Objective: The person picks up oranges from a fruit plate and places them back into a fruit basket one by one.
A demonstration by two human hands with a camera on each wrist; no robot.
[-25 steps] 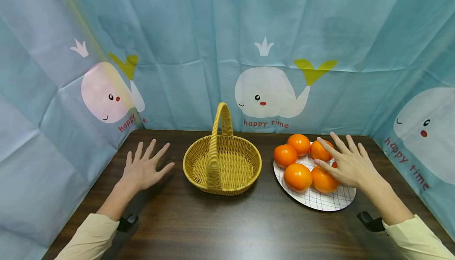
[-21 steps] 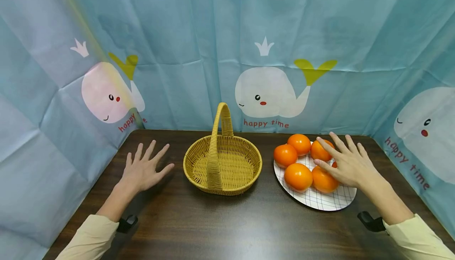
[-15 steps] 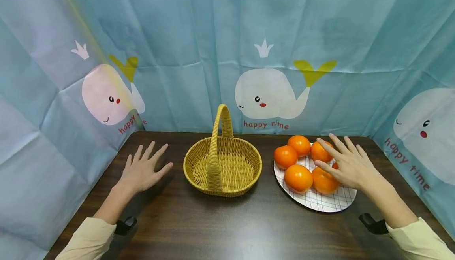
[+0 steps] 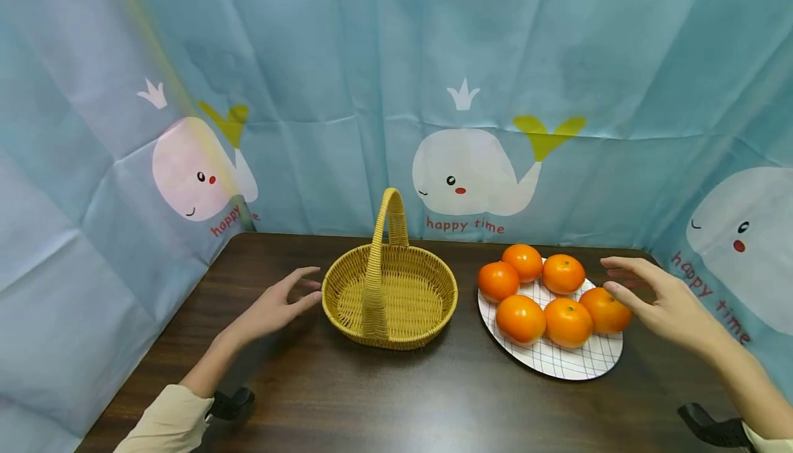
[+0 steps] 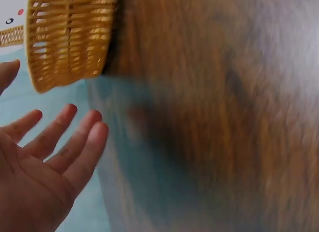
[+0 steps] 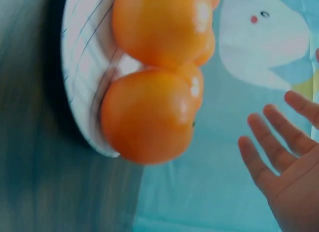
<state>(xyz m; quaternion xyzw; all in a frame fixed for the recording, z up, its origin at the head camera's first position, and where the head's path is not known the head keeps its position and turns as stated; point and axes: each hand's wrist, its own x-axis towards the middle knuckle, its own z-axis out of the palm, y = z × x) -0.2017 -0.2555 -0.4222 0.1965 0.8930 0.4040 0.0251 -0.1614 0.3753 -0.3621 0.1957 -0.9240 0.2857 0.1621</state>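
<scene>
My left hand point(image 4: 272, 310) is held at the left side of a yellow wicker basket point(image 4: 409, 340), fingertips right at its rim. In the left wrist view the fingers of that hand spread loosely below the basket point(image 5: 92, 27), holding nothing. The basket has a tall arched handle point(image 4: 374, 288) and nothing inside. My right hand point(image 4: 672, 307) hovers at the right edge of a white plate point(image 4: 597, 360) with a grid pattern. Its relaxed fingers point toward the nearest orange point(image 4: 606, 311) and stay apart from the oranges point(image 6: 147, 117) in the right wrist view.
Several more oranges, among them a front-left one point(image 4: 521, 319) and a back one point(image 4: 563, 274), sit close together on the plate. A dark wooden table point(image 4: 347, 398) lies under everything. A blue curtain point(image 4: 322, 171) with whale prints surrounds the back and sides.
My left hand has turned and moved right to the basket's side. My right hand has drawn back rightward from over the oranges, uncovering the one at the right. The view has tilted slightly upward.
</scene>
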